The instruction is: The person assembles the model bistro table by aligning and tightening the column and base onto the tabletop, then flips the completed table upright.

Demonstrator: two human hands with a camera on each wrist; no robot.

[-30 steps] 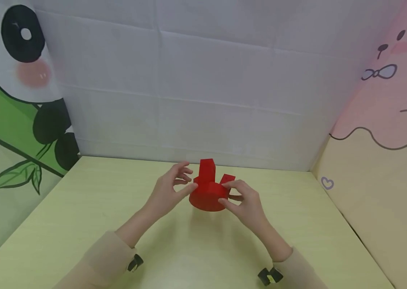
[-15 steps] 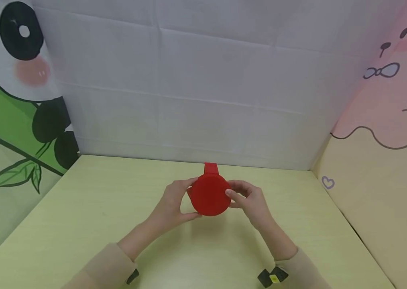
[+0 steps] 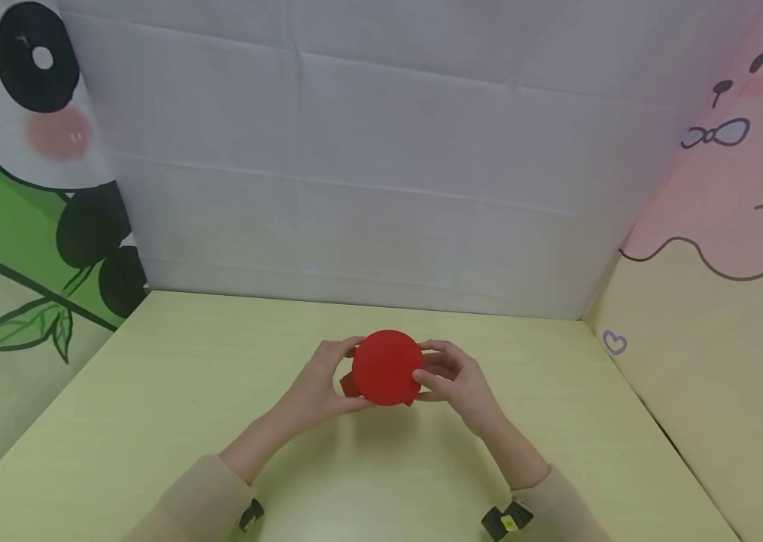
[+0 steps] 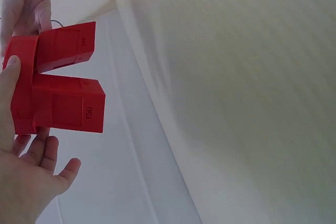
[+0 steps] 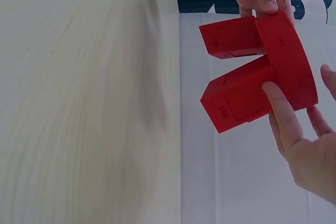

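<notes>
A red round disc (image 3: 387, 367) is held above the table, its flat face toward the head camera. Rectangular red blocks stick out from its other side; in the left wrist view, one block (image 4: 68, 103) carries the number 156. In the right wrist view, another block (image 5: 239, 95) bears 148. My left hand (image 3: 314, 384) grips the disc's left edge, thumb below and fingers above. At the right edge, my right hand (image 3: 463, 380) pinches it, thumb on the near face. One right finger touches the block marked 148. Some fingers are hidden behind the disc.
A pale yellow table (image 3: 219, 361) lies beneath both hands. White cloth (image 3: 381, 188) rises along its back edge. Printed panels stand at the sides, a panda with bamboo (image 3: 50, 150) left and a pink animal (image 3: 727, 188) right.
The disc has tipped to face the head camera and turned, so the block above its rim no longer shows there and one shows at lower left. My left hand has taken hold of its edge.
</notes>
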